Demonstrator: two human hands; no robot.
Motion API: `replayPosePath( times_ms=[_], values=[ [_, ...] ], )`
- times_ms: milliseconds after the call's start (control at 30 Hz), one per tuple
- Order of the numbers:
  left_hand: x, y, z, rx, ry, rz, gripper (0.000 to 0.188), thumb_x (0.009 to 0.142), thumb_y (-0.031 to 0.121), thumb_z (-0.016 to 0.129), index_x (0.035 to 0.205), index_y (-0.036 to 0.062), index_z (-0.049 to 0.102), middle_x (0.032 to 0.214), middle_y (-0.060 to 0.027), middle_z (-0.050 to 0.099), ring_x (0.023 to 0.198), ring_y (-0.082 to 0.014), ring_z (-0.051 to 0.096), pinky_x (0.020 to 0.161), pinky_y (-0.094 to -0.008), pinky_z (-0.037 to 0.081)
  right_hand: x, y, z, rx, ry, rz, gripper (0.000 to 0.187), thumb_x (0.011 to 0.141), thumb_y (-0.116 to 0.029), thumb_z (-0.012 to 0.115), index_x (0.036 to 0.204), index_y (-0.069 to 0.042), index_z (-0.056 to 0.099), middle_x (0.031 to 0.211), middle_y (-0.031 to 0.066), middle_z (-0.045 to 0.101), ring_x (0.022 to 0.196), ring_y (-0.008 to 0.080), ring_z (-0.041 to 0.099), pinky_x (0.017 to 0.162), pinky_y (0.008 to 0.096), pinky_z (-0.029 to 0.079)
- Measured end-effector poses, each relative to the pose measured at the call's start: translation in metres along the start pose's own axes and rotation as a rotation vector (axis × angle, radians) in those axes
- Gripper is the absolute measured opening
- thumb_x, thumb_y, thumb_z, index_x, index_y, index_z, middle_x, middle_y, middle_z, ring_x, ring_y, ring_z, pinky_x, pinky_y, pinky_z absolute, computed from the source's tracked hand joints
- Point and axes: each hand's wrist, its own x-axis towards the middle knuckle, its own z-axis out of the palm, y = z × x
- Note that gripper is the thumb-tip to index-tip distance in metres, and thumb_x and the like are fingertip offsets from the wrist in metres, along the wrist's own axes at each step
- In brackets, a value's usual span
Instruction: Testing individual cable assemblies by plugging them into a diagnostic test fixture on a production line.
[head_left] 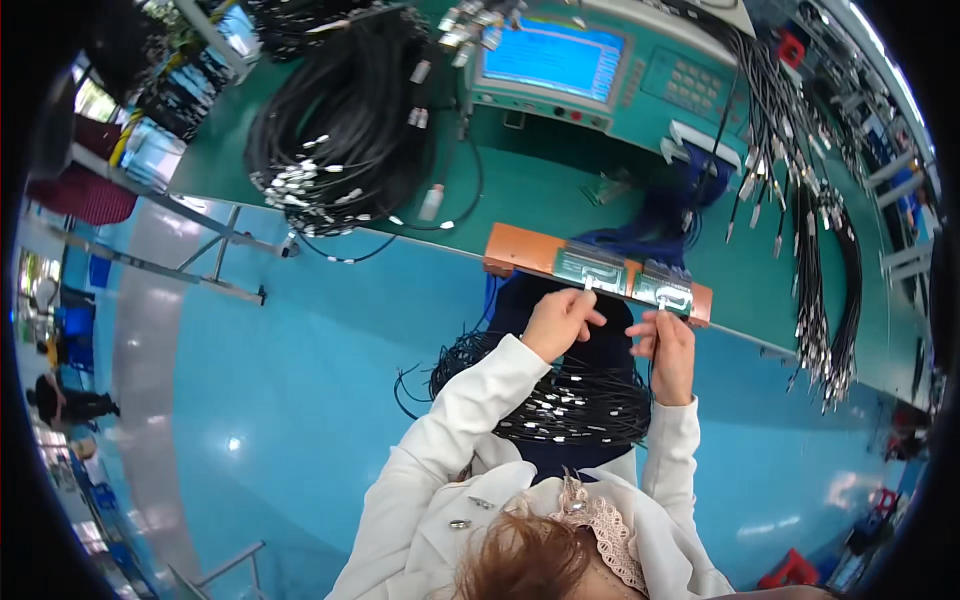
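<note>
At the bench edge sits an orange test fixture (520,248) carrying two green circuit boards with sockets. My left hand (560,322) is closed in a pinch on a small light cable connector (589,284) that meets the left board (598,262). Closer to the fixture's right end, my right hand (672,358) pinches another cable connector (661,303) against the right board (668,284), its black cable running down along the palm. Whether either plug is fully seated cannot be made out. Below both hands, a bundle of black cables (575,400) with pale ends lies across my lap.
Behind the fixture stands a green tester (640,80) with a blue screen (552,58). A large coil of black cables (345,120) lies on the green bench (530,190) to the left. Dark blue wiring (650,215) spreads behind the boards. More cables (815,270) hang at right.
</note>
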Motion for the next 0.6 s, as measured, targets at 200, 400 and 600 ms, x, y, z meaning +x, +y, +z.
replayPosePath(
  times_ms=[200, 400, 600],
  values=[
    [-0.061, 0.06, -0.103, 0.215, 0.43, 0.409, 0.017, 0.09, 0.017, 0.058, 0.093, 0.0003, 0.06, 0.08, -0.0062, 0.064, 0.067, -0.0109, 0.059, 0.062, -0.0241, 0.049, -0.043, -0.034, -0.017, -0.526, 0.183, -0.467, 0.022, 0.093, -0.015, 0.05, 0.092, 0.005, 0.059, 0.076, 0.0084, 0.062, 0.064, 0.0097, 0.055, 0.061, 0.0233, 0.045],
    [-0.068, 0.131, -0.221, 0.346, 1.027, 0.636, 0.014, 0.088, 0.014, 0.058, 0.089, 0.0, 0.061, 0.071, -0.0059, 0.064, 0.059, -0.0103, 0.056, 0.054, -0.0235, 0.045, -0.068, -0.027, 0.037, -0.479, -0.224, -0.319, 0.019, 0.092, -0.009, 0.048, 0.086, 0.004, 0.06, 0.068, 0.0064, 0.062, 0.058, 0.008, 0.055, 0.053, 0.0196, 0.043],
    [-0.05, 0.176, -0.254, 0.99, 1.199, 0.617, 0.02, 0.083, 0.02, 0.062, 0.088, 0.0011, 0.064, 0.075, -0.0127, 0.066, 0.063, -0.0237, 0.063, 0.061, -0.0334, 0.048, -0.077, -0.022, 0.076, -0.545, -0.38, -0.312, 0.018, 0.09, -0.006, 0.049, 0.084, 0.005, 0.061, 0.066, 0.0055, 0.062, 0.058, 0.0072, 0.056, 0.054, 0.0194, 0.046]
  ],
)
